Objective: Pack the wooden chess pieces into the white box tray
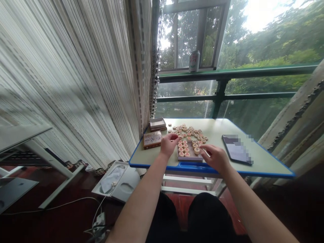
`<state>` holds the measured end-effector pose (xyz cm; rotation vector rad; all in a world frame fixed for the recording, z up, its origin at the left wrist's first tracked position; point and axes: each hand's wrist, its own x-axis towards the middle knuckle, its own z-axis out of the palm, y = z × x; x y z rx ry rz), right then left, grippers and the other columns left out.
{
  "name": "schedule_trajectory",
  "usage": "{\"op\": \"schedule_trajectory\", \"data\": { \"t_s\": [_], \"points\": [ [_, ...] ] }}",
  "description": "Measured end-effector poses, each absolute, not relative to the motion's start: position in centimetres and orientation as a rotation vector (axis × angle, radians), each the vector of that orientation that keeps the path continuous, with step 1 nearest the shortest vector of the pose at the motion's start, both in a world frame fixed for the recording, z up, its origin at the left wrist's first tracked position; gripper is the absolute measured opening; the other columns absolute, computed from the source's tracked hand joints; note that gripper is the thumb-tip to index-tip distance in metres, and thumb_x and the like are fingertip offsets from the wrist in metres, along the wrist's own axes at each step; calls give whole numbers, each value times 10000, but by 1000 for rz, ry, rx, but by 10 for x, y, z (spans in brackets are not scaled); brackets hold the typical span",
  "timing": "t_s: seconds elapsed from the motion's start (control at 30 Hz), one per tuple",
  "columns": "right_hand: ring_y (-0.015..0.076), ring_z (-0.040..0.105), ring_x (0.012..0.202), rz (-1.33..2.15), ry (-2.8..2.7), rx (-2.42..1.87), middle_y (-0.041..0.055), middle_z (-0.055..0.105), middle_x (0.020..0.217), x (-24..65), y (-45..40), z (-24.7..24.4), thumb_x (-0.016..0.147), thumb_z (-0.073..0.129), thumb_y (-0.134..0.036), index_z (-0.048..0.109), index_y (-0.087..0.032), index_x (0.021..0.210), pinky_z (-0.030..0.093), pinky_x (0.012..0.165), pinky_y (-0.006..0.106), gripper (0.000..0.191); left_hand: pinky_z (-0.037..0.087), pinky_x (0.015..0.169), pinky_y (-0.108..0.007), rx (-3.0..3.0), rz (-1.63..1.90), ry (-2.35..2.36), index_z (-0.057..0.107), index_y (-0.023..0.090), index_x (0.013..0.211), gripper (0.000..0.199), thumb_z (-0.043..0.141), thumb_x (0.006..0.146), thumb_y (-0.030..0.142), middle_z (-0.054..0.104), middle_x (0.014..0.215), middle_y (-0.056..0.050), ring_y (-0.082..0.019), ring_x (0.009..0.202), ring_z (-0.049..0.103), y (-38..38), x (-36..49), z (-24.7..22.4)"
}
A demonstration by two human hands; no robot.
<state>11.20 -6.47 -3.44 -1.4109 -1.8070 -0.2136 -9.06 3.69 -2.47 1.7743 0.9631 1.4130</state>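
Observation:
A shallow open box (189,158) sits near the table's front edge, with round wooden xiangqi pieces lying in rows inside it. The pieces on its left side (181,150) carry red characters; those on its right side (194,142) carry dark ones. At the box's far left corner, my left hand (169,144) pinches a xiangqi piece (180,137) at its fingertips. My right hand (215,156) is at the box's right side, thumb and index finger apart, the index fingertip close to a dark-marked piece (196,151). Beyond the box lies a loose spread of pieces (188,130).
A printed box (152,137) and an open box (157,123) stand at the table's left. A tablet or phone (235,148) lies on the right. A can (194,61) stands on the window ledge. On the floor at left are a white tray (121,182) and cables.

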Motion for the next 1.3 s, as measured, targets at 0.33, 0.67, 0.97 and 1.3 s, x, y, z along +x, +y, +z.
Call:
{"op": "schedule_trajectory", "data": {
  "t_s": [0.33, 0.67, 0.97, 1.3],
  "points": [
    [121, 478, 512, -61, -1580, -1262, -17, 543, 575, 66, -36, -25, 798, 517, -343, 652, -187, 1054, 436, 556, 251, 329, 528, 616, -278, 1439, 1241, 716, 678, 119, 840, 289, 760, 618, 285, 703, 768, -61, -155, 702, 645, 33, -87, -18],
    [136, 528, 560, -208, -1680, -1268, 23, 597, 629, 60, -34, -32, 831, 517, -368, 662, -190, 1050, 444, 600, 269, 317, 479, 589, -248, 1462, 1067, 618, 687, 107, 817, 302, 773, 610, 309, 688, 714, -53, -111, 612, 596, 24, -91, -11],
    [197, 558, 822, -97, -1605, -1164, 76, 584, 916, 72, -42, -31, 763, 604, -320, 617, -206, 906, 471, 699, 315, 183, 422, 419, -208, 1425, 1169, 773, 669, 101, 762, 305, 686, 673, 393, 673, 696, -69, -105, 498, 581, 26, -93, -9],
    [268, 468, 1091, 287, -1616, -1441, 80, 534, 1051, 104, -59, -43, 704, 646, -448, 664, -238, 891, 412, 863, 399, 282, 194, 338, -165, 991, 1620, 1256, 559, 147, 647, 233, 540, 718, 368, 361, 430, 87, -28, 329, 289, 48, -104, -16]
  ]
}}
